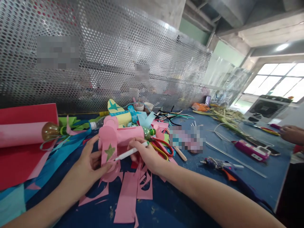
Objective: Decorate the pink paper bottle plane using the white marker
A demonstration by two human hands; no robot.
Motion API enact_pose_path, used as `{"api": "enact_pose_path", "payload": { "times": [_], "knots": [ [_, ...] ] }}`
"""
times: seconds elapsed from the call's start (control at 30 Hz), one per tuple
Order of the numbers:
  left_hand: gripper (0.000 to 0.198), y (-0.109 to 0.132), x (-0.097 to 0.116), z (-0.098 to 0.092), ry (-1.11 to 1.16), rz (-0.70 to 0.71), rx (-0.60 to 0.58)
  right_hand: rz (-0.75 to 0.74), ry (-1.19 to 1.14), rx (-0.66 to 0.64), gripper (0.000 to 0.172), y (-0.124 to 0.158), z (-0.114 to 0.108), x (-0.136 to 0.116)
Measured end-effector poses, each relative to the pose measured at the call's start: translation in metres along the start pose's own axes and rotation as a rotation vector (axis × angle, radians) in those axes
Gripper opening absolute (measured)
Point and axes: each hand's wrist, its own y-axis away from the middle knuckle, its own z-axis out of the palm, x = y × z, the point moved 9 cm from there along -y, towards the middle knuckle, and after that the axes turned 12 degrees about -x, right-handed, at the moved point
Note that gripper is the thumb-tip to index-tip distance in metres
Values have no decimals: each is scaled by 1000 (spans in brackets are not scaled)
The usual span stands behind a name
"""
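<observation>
My left hand point(91, 164) is closed on the edge of a pink foam strip point(108, 131) with rounded ends, its thumb pressing the front face. A green star point(110, 152) sits on that strip. The strip lies across a plastic bottle wrapped in pink foam point(130, 134), whose green cap points right. In my right hand point(146, 155) is a slim white marker point(127, 153) with a green end. Its tip is at the strip's right edge, just beside the star; whether it touches cannot be made out. Pink offcuts point(125, 196) lie beneath both hands.
Scissors point(170, 147) with red and yellow handles lie right of the bottle. Farther right are a glue gun point(225, 171) and a purple power strip point(251, 150). Another pink-wrapped bottle point(23, 133) lies left on red sheets. A perforated metal screen point(106, 63) stands behind. Another person's hand point(292, 134) is far right.
</observation>
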Motion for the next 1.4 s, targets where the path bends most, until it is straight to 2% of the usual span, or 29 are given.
{"api": "enact_pose_path", "payload": {
  "times": [0.13,0.37,0.57,0.73,0.9,1.03,1.2,1.4],
  "knots": [
    [109,1,4,3,44,-3,4,31,-50,44,27,-4,-9,7],
    [109,4,15,4,74,15,57,37,-51,49,29,-7,-11,5],
    [95,2,15,1,112,62,67,40,-23,29,46,-5,-11,4],
    [96,3,15,-3,131,122,95,8,-2,26,55,0,-12,5],
    [66,6,14,6,161,110,9,-89,79,63,28,7,-9,-4],
    [48,6,13,14,128,59,-52,-119,184,16,20,11,0,-10],
    [51,5,9,14,89,24,-54,-154,203,12,11,15,1,-12],
    [53,4,6,13,18,31,-60,-198,285,-7,15,19,7,-17]
  ]
}}
